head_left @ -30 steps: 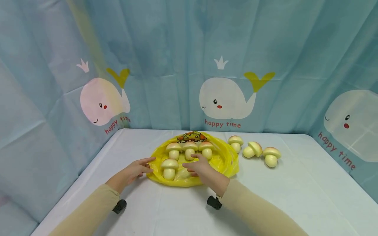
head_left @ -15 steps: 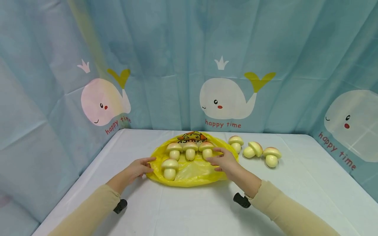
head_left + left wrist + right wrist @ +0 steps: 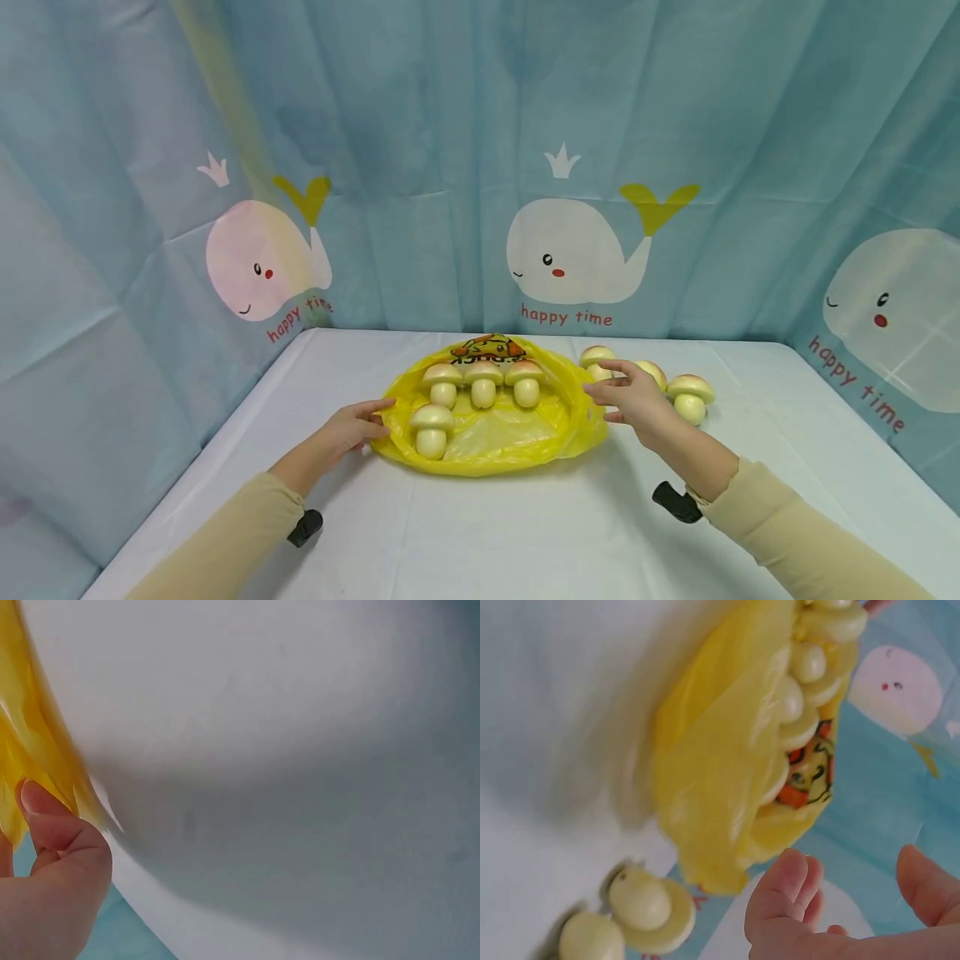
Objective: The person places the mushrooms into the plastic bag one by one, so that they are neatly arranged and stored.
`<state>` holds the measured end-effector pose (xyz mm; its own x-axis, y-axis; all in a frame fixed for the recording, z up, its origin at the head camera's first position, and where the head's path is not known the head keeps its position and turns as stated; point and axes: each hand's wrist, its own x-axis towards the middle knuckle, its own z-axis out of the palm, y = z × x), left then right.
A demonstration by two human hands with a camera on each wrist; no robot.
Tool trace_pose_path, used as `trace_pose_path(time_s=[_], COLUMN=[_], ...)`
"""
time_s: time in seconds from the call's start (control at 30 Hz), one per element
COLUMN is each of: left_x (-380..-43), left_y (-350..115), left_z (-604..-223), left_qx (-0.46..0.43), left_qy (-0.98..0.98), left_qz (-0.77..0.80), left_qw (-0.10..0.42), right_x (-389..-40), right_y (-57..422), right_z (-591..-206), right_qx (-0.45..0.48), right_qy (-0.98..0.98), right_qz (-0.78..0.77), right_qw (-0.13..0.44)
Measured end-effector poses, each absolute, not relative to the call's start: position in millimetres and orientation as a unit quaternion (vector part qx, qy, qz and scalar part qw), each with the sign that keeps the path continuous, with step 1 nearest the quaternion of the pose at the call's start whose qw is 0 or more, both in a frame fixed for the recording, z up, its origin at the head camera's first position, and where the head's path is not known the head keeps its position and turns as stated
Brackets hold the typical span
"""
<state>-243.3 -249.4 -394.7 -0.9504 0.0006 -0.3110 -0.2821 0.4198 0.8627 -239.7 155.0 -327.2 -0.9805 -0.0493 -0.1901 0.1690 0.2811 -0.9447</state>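
A yellow plastic bag [image 3: 517, 446] with a duck print lies with its mouth spread wide. Inside it are several toy mushrooms: three in a row at the back, one mushroom [image 3: 431, 432] at the front left. My left hand [image 3: 341, 437] is at the bag's left rim; in the left wrist view, its thumb [image 3: 45, 799] and a finger pinch the yellow plastic. My right hand [image 3: 639, 406] hovers by the right rim, holding nothing, its thumb [image 3: 922, 881] wide of its fingers [image 3: 780, 889] in the right wrist view. It partly hides the loose mushrooms behind it.
Three loose mushrooms stand or lie right of the bag: one far mushroom [image 3: 596, 357], a middle mushroom [image 3: 651, 372] and a right mushroom [image 3: 690, 400]. A blue curtain [image 3: 450, 250] with whale prints closes off the back and sides of the white table [image 3: 450, 533].
My right hand has moved right, from over the middle of the bag, past its right rim, toward the loose mushrooms. My left hand stays at the left rim; the mushrooms have not shifted.
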Motion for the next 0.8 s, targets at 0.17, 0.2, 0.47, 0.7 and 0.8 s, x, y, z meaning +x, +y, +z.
trace_pose_path(time_s=[0.17,0.2,0.47,0.7,0.8], left_x=[-241,-241,-240,-241,-241], left_y=[-248,-247,-246,-245,-245], left_z=[-396,-396,-396,-395,-395], left_qx=[-0.087,-0.087,-0.092,-0.105,-0.109], left_qy=[0.832,0.832,0.829,0.823,0.821], left_qz=[0.532,0.531,0.535,0.539,0.540], left_qw=[0.132,0.132,0.138,0.148,0.149], right_x=[-242,-242,-248,-253,-256], right_y=[170,173,198,215,221], right_z=[-330,-330,-330,-332,-336], right_qx=[0.035,0.032,0.033,0.049,0.044], right_qy=[0.818,0.822,0.831,0.834,0.838], right_qz=[-0.569,-0.564,-0.553,-0.548,-0.543], right_qw=[0.076,0.072,0.059,0.047,0.041])
